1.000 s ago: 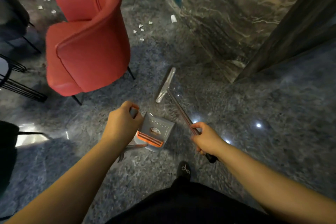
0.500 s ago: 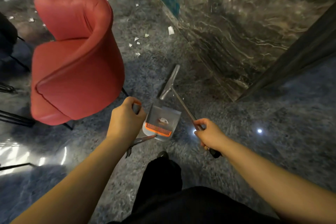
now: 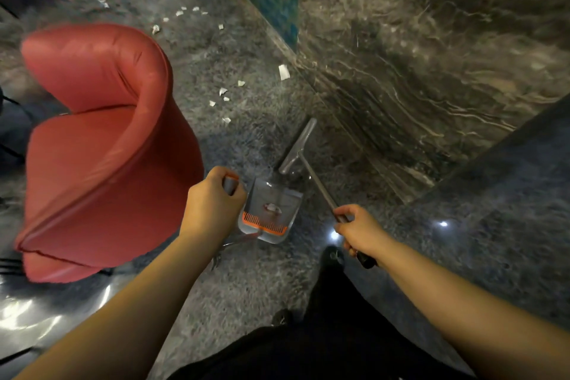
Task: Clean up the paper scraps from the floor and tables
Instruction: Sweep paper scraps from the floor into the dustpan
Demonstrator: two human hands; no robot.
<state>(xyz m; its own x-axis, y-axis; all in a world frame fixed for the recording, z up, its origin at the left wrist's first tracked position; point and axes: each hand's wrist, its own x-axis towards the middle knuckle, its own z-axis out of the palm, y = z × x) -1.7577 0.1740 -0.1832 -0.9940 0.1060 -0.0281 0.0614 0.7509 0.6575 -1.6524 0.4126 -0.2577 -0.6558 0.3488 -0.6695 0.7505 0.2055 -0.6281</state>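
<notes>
Head view looks down on the dark grey speckled stone floor (image 3: 308, 281), which is polished and shows bright spots of light. At the upper right stands the dark marble wall with pale veins (image 3: 431, 55). At the left sits the red upholstered tub chair (image 3: 101, 145), the largest loose object. Just right of it, the left hand (image 3: 212, 207) is curled around the grey and orange handle of the grey plastic dustpan with an orange comb edge (image 3: 271, 210); the pan hangs low above the floor and a small oval sticker shows inside it, but its writing is too blurred to read. The right hand (image 3: 359, 230) grips the thin metal shaft of the grey long-handled broom with a narrow head (image 3: 297, 146), and the head lies beside the front of the dustpan, near the wall. The white torn paper scraps (image 3: 283, 72) lie scattered on the floor beyond the broom head and behind the chair.
</notes>
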